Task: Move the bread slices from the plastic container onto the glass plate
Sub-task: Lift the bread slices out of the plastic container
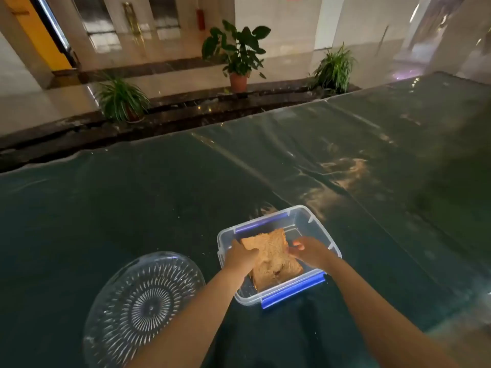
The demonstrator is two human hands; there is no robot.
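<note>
A broad worktop (159, 197) fills most of the room in front of me, covered in dark green cloth under a clear, wrinkled plastic sheet that catches the light in pale streaks. Beyond its far edge runs a dark stone ledge with polished floor behind it. Three potted plants stand there: a grassy one (121, 98) at the left, a broad-leafed one in a terracotta pot (237, 53) in the middle, another grassy one (334, 69) at the right.

Near the person, a clear plastic container (313, 221) with blue clips sits on the worktop, lid off. Bread slices (271, 254) lie inside it, the top one tilted up. Both hands reach down into the container. The left hand (240, 257) curls its fingers over the left edge of the top slice, gripping it. The right hand (309, 251) pinches the slice's right edge between thumb and fingers.

Just left of the container, close but apart from it, lies the glass plate (140, 301), cut with a radiating pattern. The left forearm crosses above the plate's right rim.
</note>
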